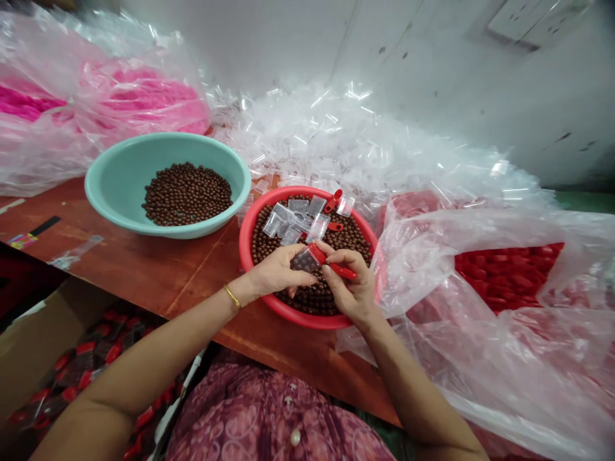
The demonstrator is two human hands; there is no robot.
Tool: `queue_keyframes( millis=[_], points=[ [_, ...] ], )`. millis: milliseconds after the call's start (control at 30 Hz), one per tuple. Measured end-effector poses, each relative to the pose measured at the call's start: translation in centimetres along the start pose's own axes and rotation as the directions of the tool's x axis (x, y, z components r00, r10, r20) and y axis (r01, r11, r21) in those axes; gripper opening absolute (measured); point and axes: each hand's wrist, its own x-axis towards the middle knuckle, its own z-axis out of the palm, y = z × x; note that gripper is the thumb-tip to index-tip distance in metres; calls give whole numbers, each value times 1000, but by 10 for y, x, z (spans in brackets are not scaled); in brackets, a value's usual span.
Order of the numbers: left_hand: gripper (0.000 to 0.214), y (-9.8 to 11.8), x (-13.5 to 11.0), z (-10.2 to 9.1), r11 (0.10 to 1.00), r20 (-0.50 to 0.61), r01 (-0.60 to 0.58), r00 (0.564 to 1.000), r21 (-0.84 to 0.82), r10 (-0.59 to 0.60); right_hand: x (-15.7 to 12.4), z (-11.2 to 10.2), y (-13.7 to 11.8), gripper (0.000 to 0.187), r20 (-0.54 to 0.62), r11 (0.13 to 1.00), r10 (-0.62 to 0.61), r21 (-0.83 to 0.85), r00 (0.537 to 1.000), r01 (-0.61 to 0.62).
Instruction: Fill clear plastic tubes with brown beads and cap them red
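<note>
Over the round red plastic basin [247,238] at the front edge of the brown wooden table [158,269], both hands met. The left hand [277,272] pinched a small clear plastic bag [305,260] packed with brown balls, thumb and fingers closed on its body. The right hand [353,288] gripped a narrow red plastic clip [337,266], fingertips tight on it, its end touching the bag's mouth. The bag hung just above the loose brown balls [353,240] filling the basin.

Step judged: clip going onto the bag mouth. To do it well, the left hand likely needed to hold the film flat and taut below the opening, with no ball caught in the seam. The clip should have gone on square, not skewed. Working low over the basin meant any spill would fall back in.

Nearby, empty clear bags [293,221] and spare red clips [332,200] lay on the balls at the far side. A round teal plastic basin [120,186] with more brown balls sat to the left, apart. A heap of clear film bags [336,134] rose behind. A clear sack of red pieces [509,272] lay to the right, touching the red basin's rim. A gold bangle [232,296] was on the left wrist.
</note>
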Motion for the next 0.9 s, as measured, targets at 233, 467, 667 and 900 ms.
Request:
queue_keyframes(
  millis=[233,467,667,900],
  points=[
    [20,-2,2,1,977,-117,-7,993,213,33,-6,0,-8,10,22,978,-134,-157,991,136],
    [10,4,-4,11,624,-105,-24,980,781,169,29,9,-1,50,-44,958,246,165,968,-236],
    [21,4,-9,16,388,-50,-11,988,922,145,28,16,3,70,265,881,387,175,883,-439],
    [13,-2,-16,20,388,-67,-88,927,917,369,35,18,-21,79,396,855,346,240,851,-460]
  ],
)
